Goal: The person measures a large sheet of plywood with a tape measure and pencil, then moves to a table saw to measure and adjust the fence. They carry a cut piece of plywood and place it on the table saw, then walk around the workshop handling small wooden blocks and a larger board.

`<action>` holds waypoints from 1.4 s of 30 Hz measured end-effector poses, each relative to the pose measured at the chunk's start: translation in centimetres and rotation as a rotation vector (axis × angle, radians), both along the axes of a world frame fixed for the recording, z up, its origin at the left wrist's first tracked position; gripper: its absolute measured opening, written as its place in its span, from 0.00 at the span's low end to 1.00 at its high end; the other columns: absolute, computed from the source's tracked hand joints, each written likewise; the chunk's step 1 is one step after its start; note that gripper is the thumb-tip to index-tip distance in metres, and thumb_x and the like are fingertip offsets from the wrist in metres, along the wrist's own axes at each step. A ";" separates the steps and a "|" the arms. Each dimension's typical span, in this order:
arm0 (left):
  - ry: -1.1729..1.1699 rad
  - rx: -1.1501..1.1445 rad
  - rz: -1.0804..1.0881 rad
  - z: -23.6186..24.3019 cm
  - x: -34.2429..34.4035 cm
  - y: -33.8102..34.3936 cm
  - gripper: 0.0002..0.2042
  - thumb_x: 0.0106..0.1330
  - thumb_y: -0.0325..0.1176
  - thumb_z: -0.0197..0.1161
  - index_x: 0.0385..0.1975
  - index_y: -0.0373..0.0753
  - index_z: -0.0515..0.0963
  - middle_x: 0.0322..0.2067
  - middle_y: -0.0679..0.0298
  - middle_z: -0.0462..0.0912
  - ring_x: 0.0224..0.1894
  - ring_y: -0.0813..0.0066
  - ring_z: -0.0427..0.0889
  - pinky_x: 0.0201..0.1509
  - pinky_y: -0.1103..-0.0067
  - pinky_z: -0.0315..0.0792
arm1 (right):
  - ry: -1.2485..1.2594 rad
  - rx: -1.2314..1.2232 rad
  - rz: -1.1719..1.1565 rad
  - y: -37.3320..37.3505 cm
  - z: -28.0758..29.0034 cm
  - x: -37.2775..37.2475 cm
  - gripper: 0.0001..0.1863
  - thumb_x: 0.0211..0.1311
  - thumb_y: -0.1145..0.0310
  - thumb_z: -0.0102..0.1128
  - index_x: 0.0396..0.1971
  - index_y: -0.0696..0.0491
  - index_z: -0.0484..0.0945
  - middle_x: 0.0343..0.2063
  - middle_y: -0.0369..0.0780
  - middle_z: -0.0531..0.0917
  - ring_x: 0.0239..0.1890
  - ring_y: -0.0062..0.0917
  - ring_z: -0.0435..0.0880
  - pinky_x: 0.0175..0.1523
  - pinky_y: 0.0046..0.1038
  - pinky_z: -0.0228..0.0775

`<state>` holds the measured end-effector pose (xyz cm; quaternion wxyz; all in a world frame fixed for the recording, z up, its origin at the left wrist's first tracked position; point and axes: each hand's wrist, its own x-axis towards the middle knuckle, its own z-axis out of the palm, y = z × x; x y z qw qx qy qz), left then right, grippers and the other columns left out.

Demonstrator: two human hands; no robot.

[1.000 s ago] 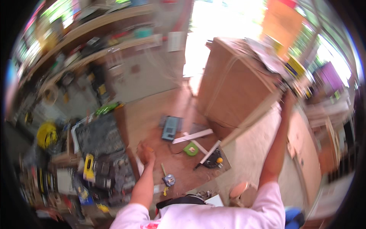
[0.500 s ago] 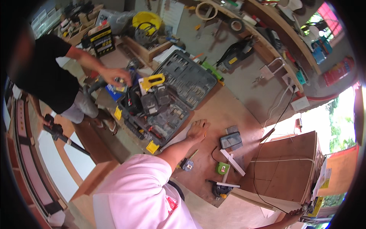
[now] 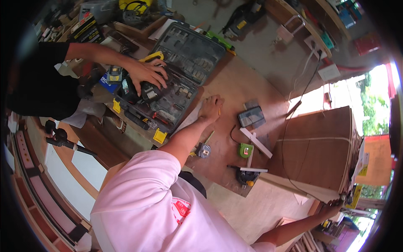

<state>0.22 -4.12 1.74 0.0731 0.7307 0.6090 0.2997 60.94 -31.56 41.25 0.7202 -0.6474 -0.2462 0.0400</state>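
Note:
My left hand (image 3: 211, 108) rests on the brown tabletop with its fingers curled, and a thin yellow pencil (image 3: 219, 111) sticks out between them. It lies just right of an open dark tool case (image 3: 191, 54). My right arm stretches far to the lower right. There my right hand (image 3: 332, 207), in shadow, is closed at the corner of a large plywood box (image 3: 310, 155); what it grips is too dark to make out. A black cable (image 3: 283, 143) runs down across the box toward that hand.
A co-worker's hand (image 3: 147, 75) presses on black batteries in the case. On the table lie a phone (image 3: 251, 116), a green tape measure (image 3: 245, 150), a grey tape measure (image 3: 204, 150), white strips (image 3: 256, 143) and a black tool (image 3: 243, 176). A padlock (image 3: 289, 31) hangs by the wall shelf.
The whole view has shifted, so the table things sit higher. The co-worker's hand has moved right, from the drill onto the batteries. My left hand stays at the same spot on the table.

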 end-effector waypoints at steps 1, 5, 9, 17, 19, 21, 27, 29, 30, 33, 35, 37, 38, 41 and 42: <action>-0.015 -0.006 0.000 -0.4 0.1 0.1 0.19 0.66 0.36 0.61 0.57 0.48 0.73 0.56 0.60 0.72 0.58 0.57 0.72 0.59 0.60 0.65 | -0.025 -0.013 0.017 -0.5 -0.1 1.2 0.10 0.72 0.59 0.59 0.33 0.48 0.76 0.26 0.28 0.71 0.29 0.15 0.71 0.35 0.22 0.71; -0.039 0.028 0.002 -0.7 0.4 0.4 0.18 0.66 0.37 0.61 0.56 0.49 0.73 0.55 0.60 0.72 0.58 0.56 0.72 0.59 0.60 0.65 | -0.032 -0.101 -0.051 -0.6 -0.4 3.3 0.10 0.73 0.61 0.53 0.40 0.52 0.77 0.32 0.33 0.72 0.37 0.20 0.75 0.42 0.24 0.73; 0.020 0.010 -0.018 0.5 0.0 0.0 0.14 0.66 0.36 0.61 0.51 0.49 0.74 0.52 0.60 0.72 0.55 0.55 0.73 0.58 0.59 0.65 | 0.015 -0.021 -0.025 0.2 -0.4 -0.6 0.20 0.76 0.55 0.51 0.54 0.55 0.76 0.42 0.37 0.73 0.39 0.21 0.71 0.43 0.25 0.69; -0.035 -0.001 -0.065 -1.4 0.8 1.0 0.09 0.67 0.33 0.62 0.46 0.47 0.76 0.50 0.58 0.73 0.54 0.54 0.74 0.57 0.57 0.66 | -0.055 0.012 -0.177 -3.7 -4.3 -11.6 0.17 0.75 0.57 0.56 0.44 0.57 0.80 0.30 0.35 0.77 0.28 0.18 0.72 0.31 0.20 0.62; -0.136 0.027 -0.097 -1.6 0.7 1.2 0.07 0.69 0.32 0.60 0.45 0.45 0.78 0.50 0.56 0.74 0.52 0.52 0.76 0.55 0.56 0.68 | -0.009 0.024 -0.230 -3.3 -6.7 -17.9 0.15 0.73 0.57 0.58 0.39 0.56 0.81 0.26 0.33 0.76 0.27 0.16 0.71 0.31 0.20 0.62; -0.247 0.052 -0.113 -0.7 0.0 0.1 0.08 0.68 0.30 0.61 0.45 0.44 0.78 0.49 0.55 0.74 0.50 0.50 0.77 0.53 0.56 0.70 | 0.043 -0.079 -0.191 -2.6 -10.8 -22.9 0.15 0.73 0.57 0.58 0.37 0.54 0.81 0.25 0.31 0.75 0.27 0.15 0.70 0.32 0.19 0.63; -0.434 0.010 -0.415 5.4 1.3 -9.5 0.13 0.63 0.26 0.62 0.47 0.41 0.79 0.46 0.52 0.75 0.49 0.49 0.79 0.50 0.60 0.74 | 0.343 -0.524 0.551 1.3 -23.5 -37.1 0.14 0.73 0.54 0.61 0.43 0.50 0.81 0.31 0.31 0.81 0.30 0.12 0.75 0.36 0.18 0.68; -0.351 0.028 -0.492 6.0 2.0 -12.5 0.14 0.62 0.27 0.63 0.48 0.38 0.78 0.46 0.53 0.75 0.48 0.51 0.79 0.51 0.61 0.74 | 0.345 -0.652 0.687 2.9 -25.5 -42.2 0.16 0.73 0.53 0.61 0.45 0.52 0.80 0.31 0.30 0.81 0.29 0.11 0.75 0.35 0.17 0.69; -0.289 0.050 -0.526 6.3 2.1 -13.9 0.15 0.62 0.28 0.63 0.49 0.38 0.78 0.47 0.54 0.74 0.49 0.52 0.78 0.51 0.61 0.74 | 0.397 -0.678 0.740 3.4 -26.5 -43.3 0.16 0.73 0.53 0.61 0.45 0.52 0.80 0.31 0.30 0.81 0.29 0.11 0.75 0.36 0.17 0.69; -0.283 -0.013 -0.561 5.7 1.2 -16.3 0.17 0.62 0.30 0.63 0.51 0.37 0.77 0.49 0.55 0.74 0.50 0.53 0.78 0.51 0.62 0.74 | 0.457 -0.748 0.880 4.0 -29.7 -45.7 0.16 0.74 0.55 0.61 0.48 0.52 0.78 0.32 0.30 0.80 0.32 0.11 0.76 0.37 0.18 0.70; -0.290 -0.106 -0.564 5.1 -0.3 -17.0 0.19 0.62 0.31 0.64 0.53 0.37 0.77 0.50 0.55 0.73 0.50 0.53 0.78 0.51 0.62 0.74 | 0.505 -0.742 0.984 4.1 -30.4 -45.9 0.15 0.74 0.57 0.61 0.49 0.52 0.77 0.33 0.30 0.80 0.33 0.11 0.77 0.38 0.18 0.71; -0.245 -0.210 -0.562 4.9 -1.9 -17.1 0.22 0.61 0.32 0.65 0.56 0.37 0.76 0.51 0.55 0.73 0.51 0.53 0.78 0.51 0.62 0.74 | 0.530 -0.756 1.072 4.4 -30.3 -46.6 0.14 0.74 0.59 0.61 0.50 0.52 0.76 0.34 0.30 0.80 0.34 0.12 0.77 0.39 0.19 0.72; -0.255 -0.215 -0.555 5.0 -2.6 -17.3 0.23 0.61 0.32 0.66 0.57 0.36 0.76 0.51 0.55 0.73 0.51 0.54 0.78 0.51 0.62 0.74 | 0.533 -0.774 1.107 4.5 -30.0 -47.1 0.14 0.74 0.61 0.61 0.51 0.52 0.76 0.35 0.30 0.80 0.34 0.12 0.78 0.40 0.20 0.73; -0.275 -0.212 -0.546 5.5 -4.1 -17.8 0.25 0.61 0.32 0.66 0.60 0.36 0.74 0.52 0.55 0.72 0.51 0.54 0.78 0.53 0.62 0.74 | 0.637 -0.750 1.199 4.7 -30.5 -47.6 0.16 0.73 0.63 0.63 0.53 0.54 0.76 0.37 0.32 0.80 0.35 0.13 0.79 0.42 0.21 0.74; -0.275 -0.204 -0.547 5.6 -4.4 -18.0 0.26 0.62 0.32 0.66 0.61 0.37 0.74 0.52 0.55 0.72 0.52 0.54 0.77 0.54 0.62 0.74 | 0.687 -0.729 1.227 4.9 -30.4 -47.9 0.17 0.72 0.64 0.63 0.54 0.55 0.75 0.38 0.32 0.81 0.36 0.14 0.79 0.43 0.22 0.75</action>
